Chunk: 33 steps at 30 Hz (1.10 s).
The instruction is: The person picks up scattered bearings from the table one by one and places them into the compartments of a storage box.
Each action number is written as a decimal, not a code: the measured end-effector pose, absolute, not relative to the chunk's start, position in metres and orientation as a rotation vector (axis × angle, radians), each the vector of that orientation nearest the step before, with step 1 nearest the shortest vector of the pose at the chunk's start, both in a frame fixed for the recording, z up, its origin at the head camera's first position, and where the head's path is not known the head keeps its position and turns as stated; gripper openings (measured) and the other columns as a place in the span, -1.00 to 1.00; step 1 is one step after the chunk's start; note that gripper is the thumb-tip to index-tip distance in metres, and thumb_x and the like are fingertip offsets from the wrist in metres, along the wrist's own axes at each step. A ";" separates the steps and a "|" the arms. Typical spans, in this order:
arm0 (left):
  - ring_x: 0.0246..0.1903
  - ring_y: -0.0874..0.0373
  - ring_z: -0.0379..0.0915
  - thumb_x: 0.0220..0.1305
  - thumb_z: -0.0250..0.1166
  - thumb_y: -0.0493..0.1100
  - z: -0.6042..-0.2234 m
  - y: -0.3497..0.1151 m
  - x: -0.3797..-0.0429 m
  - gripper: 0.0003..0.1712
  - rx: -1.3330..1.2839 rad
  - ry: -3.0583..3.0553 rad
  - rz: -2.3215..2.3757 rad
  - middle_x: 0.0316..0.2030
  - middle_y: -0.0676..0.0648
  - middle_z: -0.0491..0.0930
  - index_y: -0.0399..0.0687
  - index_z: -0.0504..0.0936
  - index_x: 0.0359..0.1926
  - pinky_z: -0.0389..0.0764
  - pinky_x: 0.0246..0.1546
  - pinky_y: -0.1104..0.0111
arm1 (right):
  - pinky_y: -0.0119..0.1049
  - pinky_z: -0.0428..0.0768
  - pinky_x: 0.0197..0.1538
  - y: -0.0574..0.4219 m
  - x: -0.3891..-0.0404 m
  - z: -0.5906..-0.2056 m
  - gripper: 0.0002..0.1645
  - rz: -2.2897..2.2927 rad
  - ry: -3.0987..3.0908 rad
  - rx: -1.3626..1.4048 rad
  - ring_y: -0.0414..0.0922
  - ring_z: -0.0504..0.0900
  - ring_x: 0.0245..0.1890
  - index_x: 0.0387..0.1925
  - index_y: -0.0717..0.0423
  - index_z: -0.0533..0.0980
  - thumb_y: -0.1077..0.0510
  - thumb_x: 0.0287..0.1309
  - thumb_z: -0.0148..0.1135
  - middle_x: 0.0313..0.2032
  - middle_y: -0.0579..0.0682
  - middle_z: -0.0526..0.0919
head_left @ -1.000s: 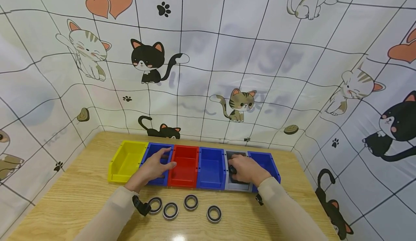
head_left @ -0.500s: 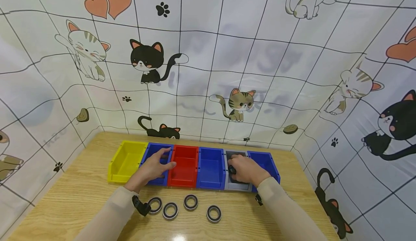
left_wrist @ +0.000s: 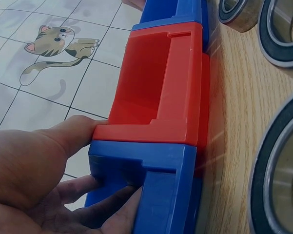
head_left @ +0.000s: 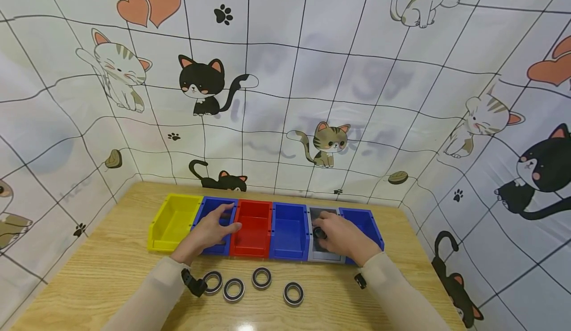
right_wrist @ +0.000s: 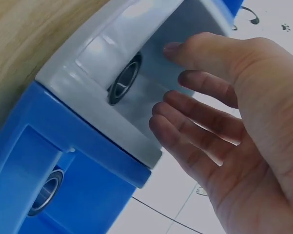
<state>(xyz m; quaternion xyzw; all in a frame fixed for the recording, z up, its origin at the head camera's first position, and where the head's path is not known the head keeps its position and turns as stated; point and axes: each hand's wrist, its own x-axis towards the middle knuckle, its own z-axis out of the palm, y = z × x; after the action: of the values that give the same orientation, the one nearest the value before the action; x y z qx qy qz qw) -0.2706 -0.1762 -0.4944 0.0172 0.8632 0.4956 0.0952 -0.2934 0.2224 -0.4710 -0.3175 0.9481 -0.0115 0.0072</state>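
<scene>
My right hand [head_left: 341,234] is over the grey bin [head_left: 327,256], its fingers loosely bent and parted from each other in the right wrist view. A ring-shaped bearing [right_wrist: 125,80] leans inside that bin against the front wall, apart from the fingertips. My left hand [head_left: 211,232] is at the blue bin [left_wrist: 170,156] second from the left. Its fingers reach into that bin, and the thumb touches the edge near the red bin [head_left: 252,242]. Their tips are partly hidden by the bin. Several bearings [head_left: 234,290] lie flat on the table in front of the bins.
A yellow bin [head_left: 176,222] ends the row at the left. Another blue bin [head_left: 290,232] stands between the red and grey ones. The rightmost blue bin [right_wrist: 83,180] holds a bearing [right_wrist: 46,192]. A cat-print sheet [head_left: 285,98] hangs behind the wooden table [head_left: 107,251].
My right hand has shifted slightly; its wrist moved right and toward me, and the bearing beside its fingers shows more. The left hand and the bearings on the table have stayed put.
</scene>
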 end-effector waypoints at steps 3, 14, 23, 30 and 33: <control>0.36 -0.43 0.74 0.65 0.51 0.01 -0.495 -0.176 -0.271 -0.02 0.053 2.555 1.473 0.63 -0.51 0.45 -0.13 0.24 0.84 0.95 0.14 -0.13 | -0.21 0.83 -0.13 0.225 -0.281 -0.468 -0.46 -0.060 2.994 -1.012 -0.13 0.78 -0.14 0.39 0.12 0.75 0.12 0.46 0.64 0.05 0.04 0.76; 0.32 -0.39 0.77 0.67 0.50 0.01 -0.496 -0.176 -0.270 -0.02 0.051 2.560 1.470 0.64 -0.51 0.45 -0.12 0.24 0.85 0.95 0.15 -0.13 | -0.41 0.69 -0.34 0.231 -0.238 -0.465 -0.58 -0.125 3.077 -1.240 -0.20 0.69 -0.27 0.22 0.10 0.78 0.18 0.41 0.67 -0.03 0.02 0.73; 0.33 -0.44 0.75 0.65 0.51 0.10 -0.502 -0.182 -0.274 0.03 0.099 2.567 1.465 0.61 -0.56 0.43 -0.15 0.23 0.84 0.96 0.10 -0.11 | -0.38 0.76 -0.26 0.223 -0.211 -0.473 -0.55 -0.166 3.021 -1.273 -0.21 0.73 -0.16 0.23 0.05 0.77 0.10 0.39 0.70 0.04 -0.03 0.73; 0.36 -0.43 0.74 0.65 0.52 0.04 -0.498 -0.178 -0.273 0.00 0.068 2.547 1.482 0.63 -0.54 0.43 -0.13 0.23 0.84 0.95 0.15 -0.13 | -0.36 0.81 -0.14 0.210 -0.196 -0.480 -0.52 -0.345 2.917 -1.296 -0.26 0.74 -0.09 0.29 -0.03 0.77 0.06 0.41 0.67 0.08 -0.09 0.74; 0.34 -0.42 0.75 0.65 0.52 0.02 -0.497 -0.176 -0.272 -0.01 0.052 2.556 1.474 0.63 -0.52 0.45 -0.12 0.24 0.85 0.94 0.15 -0.14 | -0.33 0.85 0.01 0.204 -0.191 -0.485 -0.49 -0.352 2.879 -1.296 -0.26 0.74 0.00 0.33 -0.09 0.77 -0.04 0.44 0.66 0.11 -0.12 0.75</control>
<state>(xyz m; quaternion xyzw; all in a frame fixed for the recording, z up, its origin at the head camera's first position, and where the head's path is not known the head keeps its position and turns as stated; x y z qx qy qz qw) -0.2718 -0.1762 -0.4973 0.0176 0.8622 0.4973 0.0950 -0.1911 0.2035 -0.4853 -0.4079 0.9061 -0.1107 -0.0173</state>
